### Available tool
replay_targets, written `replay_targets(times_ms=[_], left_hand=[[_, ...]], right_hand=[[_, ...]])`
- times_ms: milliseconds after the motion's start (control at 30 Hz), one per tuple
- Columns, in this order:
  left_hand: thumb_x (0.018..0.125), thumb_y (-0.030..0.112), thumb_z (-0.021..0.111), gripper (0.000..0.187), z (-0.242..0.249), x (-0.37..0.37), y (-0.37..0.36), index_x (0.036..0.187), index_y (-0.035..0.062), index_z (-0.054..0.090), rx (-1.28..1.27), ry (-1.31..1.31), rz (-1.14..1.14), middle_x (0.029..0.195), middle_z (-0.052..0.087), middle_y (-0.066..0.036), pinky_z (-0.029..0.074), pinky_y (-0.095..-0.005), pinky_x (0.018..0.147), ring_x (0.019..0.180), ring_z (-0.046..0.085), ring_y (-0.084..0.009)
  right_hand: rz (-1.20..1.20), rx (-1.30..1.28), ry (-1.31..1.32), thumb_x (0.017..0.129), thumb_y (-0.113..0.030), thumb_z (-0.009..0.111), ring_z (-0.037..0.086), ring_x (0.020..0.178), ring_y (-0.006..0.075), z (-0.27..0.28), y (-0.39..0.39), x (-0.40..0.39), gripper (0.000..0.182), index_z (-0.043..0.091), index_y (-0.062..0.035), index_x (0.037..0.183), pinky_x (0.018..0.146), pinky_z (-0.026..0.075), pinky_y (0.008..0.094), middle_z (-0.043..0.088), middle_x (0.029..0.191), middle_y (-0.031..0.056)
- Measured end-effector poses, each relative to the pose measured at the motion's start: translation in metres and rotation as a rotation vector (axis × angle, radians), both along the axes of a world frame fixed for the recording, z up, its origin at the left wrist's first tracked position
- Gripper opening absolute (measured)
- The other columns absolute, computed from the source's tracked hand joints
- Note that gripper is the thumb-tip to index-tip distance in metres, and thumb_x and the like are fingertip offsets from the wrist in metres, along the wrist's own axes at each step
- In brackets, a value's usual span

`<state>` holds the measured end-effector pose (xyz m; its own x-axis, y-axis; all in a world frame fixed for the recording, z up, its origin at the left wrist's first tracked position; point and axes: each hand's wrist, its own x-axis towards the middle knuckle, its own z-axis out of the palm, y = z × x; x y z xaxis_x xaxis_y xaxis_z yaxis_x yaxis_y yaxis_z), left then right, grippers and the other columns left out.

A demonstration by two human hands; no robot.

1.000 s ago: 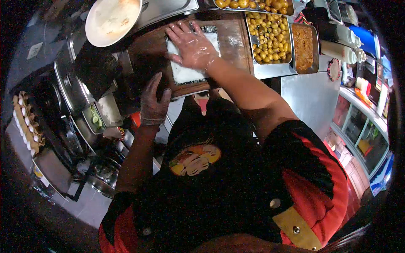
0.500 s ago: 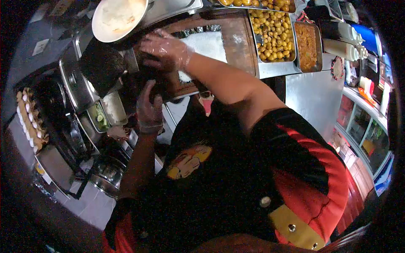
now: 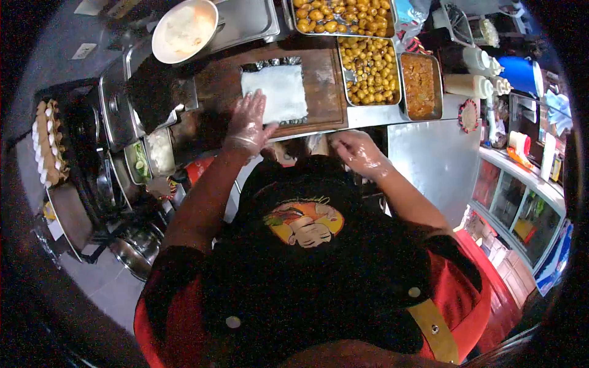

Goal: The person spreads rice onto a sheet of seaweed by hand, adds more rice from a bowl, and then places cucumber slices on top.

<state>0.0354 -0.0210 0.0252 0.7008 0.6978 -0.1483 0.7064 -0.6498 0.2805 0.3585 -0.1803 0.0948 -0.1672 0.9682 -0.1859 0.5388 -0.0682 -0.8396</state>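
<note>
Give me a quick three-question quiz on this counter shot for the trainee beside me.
1. True or false: the left hand rests at the edge of the rice sheet on the wooden board.
2. Which lies right of the board? A) tray of yellow balls B) egg carton C) white bowl
3. Fill in: the right hand is held ____ the board, near the person's chest.

Key: 1 true; 2 A; 3 off. The egg carton sits far left, the white bowl up left of the board.
</note>
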Motion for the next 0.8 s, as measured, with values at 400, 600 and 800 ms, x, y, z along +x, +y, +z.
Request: replay_targets(times_ms=[400, 600, 800], left_hand=[[0.108, 0.067, 0.054, 0.095, 0.02, 0.034, 0.01, 0.174, 0.0018, 0.032, -0.007, 0.287, 0.264, 0.185, 0.024, -0.016, 0.02, -0.0564, 0.136, 0.17, 0.023, -0.0391], [0.109, 0.07, 0.049, 0.095, 0.026, 0.034, 0.031, 0.177, 0.008, 0.024, -0.048, 0.34, 0.247, 0.187, 0.019, -0.011, 0.015, -0.0547, 0.138, 0.172, 0.018, -0.0365], [0.111, 0.067, 0.047, 0.089, 0.019, 0.022, 0.054, 0.175, 0.0065, 0.034, 0.011, 0.263, 0.221, 0.184, 0.028, -0.01, 0.021, -0.0568, 0.136, 0.17, 0.024, -0.0372]], right_hand=[[-0.109, -0.161, -0.126, 0.106, -0.025, 0.066, 0.073, 0.111, 0.0458, 0.011, -0.031, 0.061, 0.031, 0.077, -0.0002, 0.121, 0.102, 0.057, 0.0529, 0.077, 0.118, 0.0252], [-0.059, -0.186, -0.162, 0.106, -0.024, 0.067, 0.072, 0.118, 0.0442, 0.016, -0.001, 0.045, 0.028, 0.077, -0.0031, 0.123, 0.103, 0.057, 0.0521, 0.078, 0.119, 0.0235], [-0.013, 0.334, -0.214, 0.102, -0.032, 0.075, 0.071, 0.12, 0.045, -0.018, 0.128, -0.032, 0.049, 0.068, -0.0037, 0.141, 0.105, 0.057, 0.0508, 0.075, 0.128, 0.0245]])
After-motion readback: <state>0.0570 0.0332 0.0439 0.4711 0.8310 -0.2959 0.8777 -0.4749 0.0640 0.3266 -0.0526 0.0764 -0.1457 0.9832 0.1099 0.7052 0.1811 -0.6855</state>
